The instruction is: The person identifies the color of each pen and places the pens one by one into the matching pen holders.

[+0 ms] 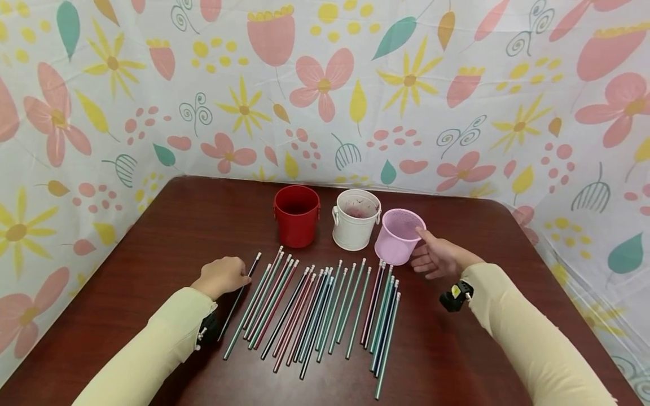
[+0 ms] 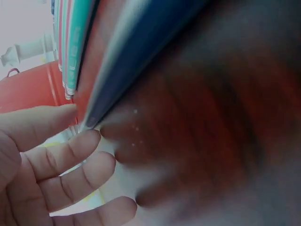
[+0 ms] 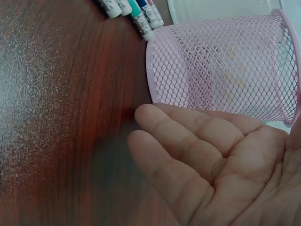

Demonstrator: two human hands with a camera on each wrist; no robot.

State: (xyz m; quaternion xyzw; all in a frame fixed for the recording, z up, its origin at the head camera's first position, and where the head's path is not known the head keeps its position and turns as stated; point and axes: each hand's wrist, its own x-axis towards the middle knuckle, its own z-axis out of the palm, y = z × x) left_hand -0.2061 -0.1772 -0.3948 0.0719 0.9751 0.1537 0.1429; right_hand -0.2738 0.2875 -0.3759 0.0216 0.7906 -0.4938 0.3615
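While the right hand (image 1: 440,256), fingers loosely extended, puts its thumb to the pink cup (image 1: 393,248), perhaps to steady it, the left hand (image 1: 220,277) meets the leftmost pencil (image 1: 233,310) on the table (image 1: 431,349); whether pinching, I cannot tell.

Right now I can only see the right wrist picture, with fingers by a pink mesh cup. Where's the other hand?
Observer: The left hand is at the leftmost dark pencil; I can't tell whether it pinches it.
Operator: Okay! Is there any container I'm missing?
Observer: Yes, a red bucket stands to the left of the white bucket.
Operator: Cool, and what's lying in front of those?
Observer: Lots more pencils than your view shows, spread side by side on the table.
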